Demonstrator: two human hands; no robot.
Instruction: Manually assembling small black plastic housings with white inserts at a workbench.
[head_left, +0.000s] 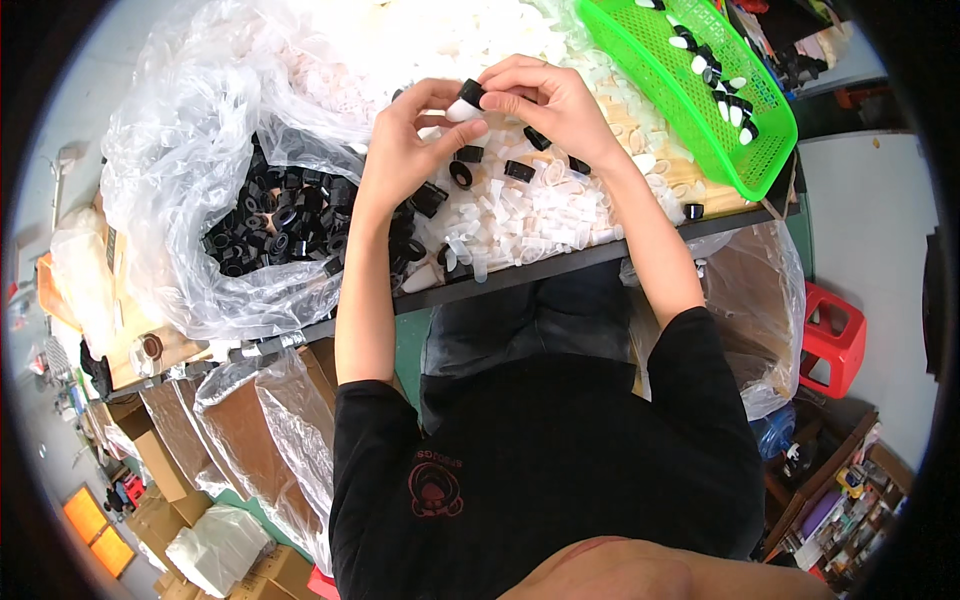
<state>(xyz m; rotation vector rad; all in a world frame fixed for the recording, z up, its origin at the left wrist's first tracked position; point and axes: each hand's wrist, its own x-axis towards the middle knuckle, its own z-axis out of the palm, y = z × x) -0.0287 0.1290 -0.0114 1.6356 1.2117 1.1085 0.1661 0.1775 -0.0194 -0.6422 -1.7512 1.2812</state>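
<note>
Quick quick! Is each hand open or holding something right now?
Left hand: closed, holding the white tip.
Right hand: closed, pinching the black cap.

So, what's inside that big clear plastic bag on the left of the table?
Inside the plastic bag is a heap of black caps, lying at many angles. Only the top ones show; whatever lies beneath them, or behind the bag's crumpled folds, is covered.

Bright light; glare bleaches the far white pieces (450,30); fisheye rim dark, bent.
</note>
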